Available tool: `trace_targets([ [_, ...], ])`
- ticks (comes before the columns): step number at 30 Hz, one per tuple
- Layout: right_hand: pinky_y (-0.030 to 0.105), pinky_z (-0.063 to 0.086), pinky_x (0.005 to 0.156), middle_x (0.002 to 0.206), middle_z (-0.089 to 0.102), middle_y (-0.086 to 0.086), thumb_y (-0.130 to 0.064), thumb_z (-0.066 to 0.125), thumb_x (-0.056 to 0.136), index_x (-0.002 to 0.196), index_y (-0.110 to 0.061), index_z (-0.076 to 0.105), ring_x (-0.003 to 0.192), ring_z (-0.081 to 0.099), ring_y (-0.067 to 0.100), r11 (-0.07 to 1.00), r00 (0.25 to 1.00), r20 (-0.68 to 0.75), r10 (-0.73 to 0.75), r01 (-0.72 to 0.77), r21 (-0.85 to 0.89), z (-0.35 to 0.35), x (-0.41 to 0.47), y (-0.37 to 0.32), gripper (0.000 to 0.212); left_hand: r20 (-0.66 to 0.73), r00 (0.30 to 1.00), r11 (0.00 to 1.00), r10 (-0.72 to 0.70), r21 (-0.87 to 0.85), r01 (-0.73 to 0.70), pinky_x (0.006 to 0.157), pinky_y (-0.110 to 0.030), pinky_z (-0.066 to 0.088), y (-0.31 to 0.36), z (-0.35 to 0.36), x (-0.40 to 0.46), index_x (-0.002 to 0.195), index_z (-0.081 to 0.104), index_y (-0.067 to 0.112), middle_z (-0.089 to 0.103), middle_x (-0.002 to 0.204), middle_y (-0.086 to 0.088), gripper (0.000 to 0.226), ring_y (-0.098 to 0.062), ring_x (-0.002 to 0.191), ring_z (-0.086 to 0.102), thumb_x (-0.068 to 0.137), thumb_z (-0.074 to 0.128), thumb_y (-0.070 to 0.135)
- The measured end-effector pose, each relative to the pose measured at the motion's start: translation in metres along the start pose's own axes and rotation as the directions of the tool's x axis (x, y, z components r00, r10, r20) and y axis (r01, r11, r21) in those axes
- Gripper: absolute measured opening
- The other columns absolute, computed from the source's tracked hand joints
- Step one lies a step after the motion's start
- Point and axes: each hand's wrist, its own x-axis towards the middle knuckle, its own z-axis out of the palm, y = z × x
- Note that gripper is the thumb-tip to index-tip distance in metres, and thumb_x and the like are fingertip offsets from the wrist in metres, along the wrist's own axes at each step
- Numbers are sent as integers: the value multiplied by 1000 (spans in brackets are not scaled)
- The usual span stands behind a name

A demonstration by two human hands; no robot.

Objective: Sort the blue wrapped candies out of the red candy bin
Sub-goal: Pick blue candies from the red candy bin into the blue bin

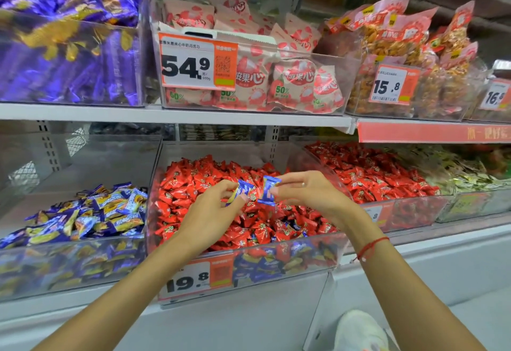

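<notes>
Two blue foil-wrapped candies, above the clear plastic bin of red candies point(318, 251): one point(244, 189) pinched by left hand point(218, 207), one point(267, 191) pinched by right hand point(309, 193). Both long axes stand near upright, slightly tilted.

The purple-wrapped packs point(69, 54) in the top-left bin are motion-blurred and cut off by the left and top edges. The small print on the 54.9 price tag point(197, 64) is too fine to read. The rightmost price tag point(496, 97) runs off the right edge. The white shoe point(359, 331) is cropped at the bottom. Red candies point(249, 223) hide part of the blue candy point(242, 191) in the left hand point(218, 207).
</notes>
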Motion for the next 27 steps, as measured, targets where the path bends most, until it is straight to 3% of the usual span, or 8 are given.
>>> trace_targets([
  [2, 22, 57, 76, 87, 73, 9, -10, 75, 80, 107, -8, 69, 82, 69, 15, 998, 995, 89, -37, 33, 47, 9, -4, -12, 28, 29, 999, 996, -30, -84, 33, 85, -41, 52, 7, 2, 3, 113, 58, 27, 70, 105, 7, 18, -5, 84, 69, 99, 48, 34],
  [5, 23, 58, 75, 83, 72, 10, -10, 77, 79, 105, -5, 68, 75, 68, 13, 997, 998, 39, -55, 53, 51, 21, -3, -19, 28, 60, 991, 960, -123, -246, 134, 71, -29, 50, 20, 5, 6, 94, 53, 35, 67, 88, 15, 20, -1, 68, 68, 102, 36, 40],
  [9, 16, 53, 71, 86, 75, 7, -8, 71, 85, 105, -8, 71, 80, 71, 10, 987, 991, 118, -55, 36, 154, 33, -3, -17, 21, 59, 998, 980, -26, -196, 37, 62, -18, 51, 18, 4, 0, 110, 53, 30, 65, 96, 12, 19, 2, 74, 67, 98, 44, 42],
  [12, 20, 56, 78, 97, 74, 10, -5, 64, 89, 110, -13, 68, 91, 71, 17, 986, 986, 128, -109, 90, 142, 11, -5, -22, 23, -42, 998, 979, 52, -194, -59, 50, -15, 43, 16, -1, -1, 115, 56, 22, 70, 84, -2, 19, 1, 56, 59, 99, 48, 29],
  [16, 17, 54, 70, 93, 73, 7, -6, 68, 86, 102, -12, 72, 81, 68, 11, 949, 999, 14, -53, 55, -311, -20, -1, 0, 17, 5, 1000, 997, 25, -75, -25, 45, -20, 29, 4, -3, 1, 116, 49, 22, 62, 73, -5, 18, -4, 37, 32, 102, 42, 30],
  [19, 14, 45, 66, 94, 66, 5, -11, 69, 85, 115, -9, 69, 83, 57, 12, 652, 964, 170, 203, -4, -758, -8, 10, 29, 30, 90, 993, 997, -74, -29, 77, 50, -28, 28, 3, -1, 1, 112, 46, 23, 53, 74, -9, 16, -11, 47, 31, 102, 39, 35],
  [23, 24, 43, 82, 120, 61, 5, -12, 62, 86, 130, -15, 58, 106, 57, 19, 501, 939, 93, 332, -92, -860, 0, 19, 34, 44, 142, 957, 961, -252, -80, 265, 67, -39, 39, -22, -6, 32, 100, 49, 13, 62, 52, 1, 17, -25, 58, 48, 95, 33, 15],
  [27, 25, 46, 85, 126, 62, 7, -6, 56, 86, 123, -17, 65, 114, 59, 24, 442, 943, 70, 326, -86, -893, 1, 26, 32, 40, 105, 985, 991, -137, 15, 136, 58, -29, 34, 4, -14, 12, 96, 49, 22, 56, 72, 0, 22, -16, 60, 41, 102, 31, 32],
])
